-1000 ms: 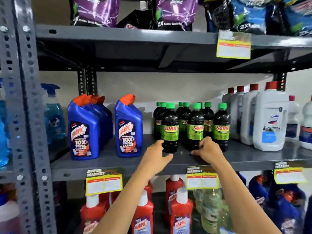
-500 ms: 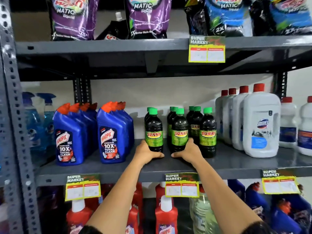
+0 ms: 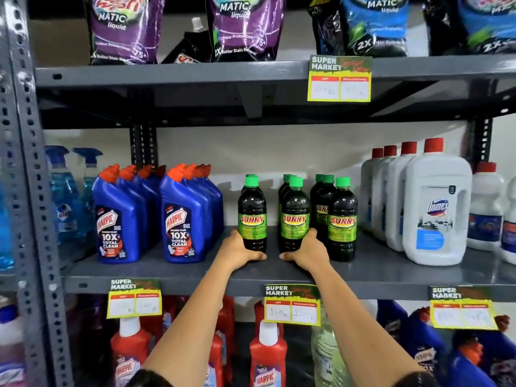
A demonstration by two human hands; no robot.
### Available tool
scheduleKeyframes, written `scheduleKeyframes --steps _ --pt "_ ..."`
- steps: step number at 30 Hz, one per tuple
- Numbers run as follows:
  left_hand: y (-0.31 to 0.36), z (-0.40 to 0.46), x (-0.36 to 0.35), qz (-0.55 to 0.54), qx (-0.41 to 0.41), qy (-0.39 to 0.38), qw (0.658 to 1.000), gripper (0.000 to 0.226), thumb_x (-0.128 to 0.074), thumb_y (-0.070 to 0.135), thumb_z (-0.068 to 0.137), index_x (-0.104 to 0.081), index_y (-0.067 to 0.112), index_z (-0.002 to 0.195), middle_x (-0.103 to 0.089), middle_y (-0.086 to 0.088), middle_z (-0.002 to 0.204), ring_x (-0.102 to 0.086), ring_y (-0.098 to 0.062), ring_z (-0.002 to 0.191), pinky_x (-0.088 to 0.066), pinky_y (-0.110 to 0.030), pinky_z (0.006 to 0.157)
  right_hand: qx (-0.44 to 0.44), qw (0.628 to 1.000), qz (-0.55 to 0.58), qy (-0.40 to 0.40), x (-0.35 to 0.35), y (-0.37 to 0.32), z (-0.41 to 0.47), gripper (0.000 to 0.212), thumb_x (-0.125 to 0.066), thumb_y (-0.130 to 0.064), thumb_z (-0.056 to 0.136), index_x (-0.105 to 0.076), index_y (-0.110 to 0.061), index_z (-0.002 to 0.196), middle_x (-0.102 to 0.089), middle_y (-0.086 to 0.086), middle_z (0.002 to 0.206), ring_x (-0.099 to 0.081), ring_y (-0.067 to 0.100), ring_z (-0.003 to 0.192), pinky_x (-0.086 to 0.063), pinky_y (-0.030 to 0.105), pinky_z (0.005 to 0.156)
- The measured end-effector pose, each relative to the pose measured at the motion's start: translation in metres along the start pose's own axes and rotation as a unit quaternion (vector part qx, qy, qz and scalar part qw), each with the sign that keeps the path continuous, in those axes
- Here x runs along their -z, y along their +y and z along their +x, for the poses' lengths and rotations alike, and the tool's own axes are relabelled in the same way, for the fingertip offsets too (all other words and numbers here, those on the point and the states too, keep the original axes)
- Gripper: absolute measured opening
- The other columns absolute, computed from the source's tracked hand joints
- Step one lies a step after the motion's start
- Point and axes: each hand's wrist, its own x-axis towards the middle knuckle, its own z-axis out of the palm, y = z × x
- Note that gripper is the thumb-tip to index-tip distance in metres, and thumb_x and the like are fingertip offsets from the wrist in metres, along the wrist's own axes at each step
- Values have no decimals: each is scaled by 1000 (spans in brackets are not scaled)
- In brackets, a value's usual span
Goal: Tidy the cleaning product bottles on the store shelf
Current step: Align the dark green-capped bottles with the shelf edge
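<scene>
Fingers point(image 3: 258, 256) of your left hand point(image 3: 237, 251) wrap the left Sunny bottle point(image 3: 252, 216); your right hand point(image 3: 310, 251) wraps the middle Sunny bottle point(image 3: 294, 219), both upright on the middle shelf point(image 3: 391, 275).

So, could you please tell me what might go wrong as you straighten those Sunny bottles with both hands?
1. The left hand and right hand each grip only the base of a tall front Sunny bottle; a quick slide could tip one over.
2. More Sunny bottles stand close behind, so a topple might knock several down.
3. The third front Sunny bottle stands right beside the right hand and could get nudged.
</scene>
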Motion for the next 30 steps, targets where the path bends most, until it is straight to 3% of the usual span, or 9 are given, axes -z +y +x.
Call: scheduleKeyframes --steps 3,9,17,20,22,25,27,30 --pt "0 0 0 -10 10 -9 1000 95 -87 37 58 -33 2 128 -56 -11 125 -54 -26 116 -44 -30 85 9 1000 0 4 -3 3 2 86 -83 -34 64 -31 -3 124 -62 21 119 -54 42 115 -48 48 93" --pt "-3 2 0 -16 12 11 1000 90 -88 35 57 -36 3 124 -58 -11 123 -55 -25 113 -44 -30 83 16 1000 -10 5 -3 5 3 82 -82 -33 67 -30 -2 123 -61 21 118 -54 43 115 -48 47 93" --pt "0 0 0 6 12 8 1000 92 -86 36 61 -32 1 128 -56 -13 126 -54 -27 116 -44 -32 86 7 1000 -12 -9 1 2 1 83 -81 -33 68 -30 -2 125 -60 22 122 -53 42 117 -47 49 96" --pt "3 -5 0 6 31 -9 999 99 -85 36 62 -27 -1 132 -49 -15 131 -48 -29 122 -43 -35 94 2 1000 -2 -20 10 1 -8 81 -83 -30 68 -31 -1 123 -59 22 122 -56 39 115 -47 46 95" --pt "5 -16 -3 22 16 59 998 90 -84 31 64 -31 0 129 -42 -16 130 -46 -32 121 -42 -39 98 17 1000 -2 -10 20 10 -17 76 -83 -29 68 -35 -2 121 -59 20 120 -56 37 113 -47 40 91" --pt "11 -42 -15 25 -100 229 968 45 -75 20 76 -48 6 109 -48 -12 113 -54 -27 100 -47 -36 84 22 998 -4 59 45 35 -29 66 -82 -33 69 -43 -5 115 -59 17 116 -56 33 110 -43 33 83" --pt "23 -48 -26 2 -153 205 967 29 -70 21 81 -53 10 101 -53 -7 105 -58 -21 89 -48 -32 77 2 993 47 109 65 53 -24 72 -85 -31 64 -41 -3 114 -55 22 120 -52 36 112 -44 38 90" --pt "46 -33 -43 -38 -119 73 989 56 -71 29 80 -42 8 123 -51 -10 124 -56 -24 106 -48 -37 92 -35 987 140 65 86 71 -2 93 -90 -27 58 -32 -3 128 -45 21 134 -46 35 123 -41 40 100"
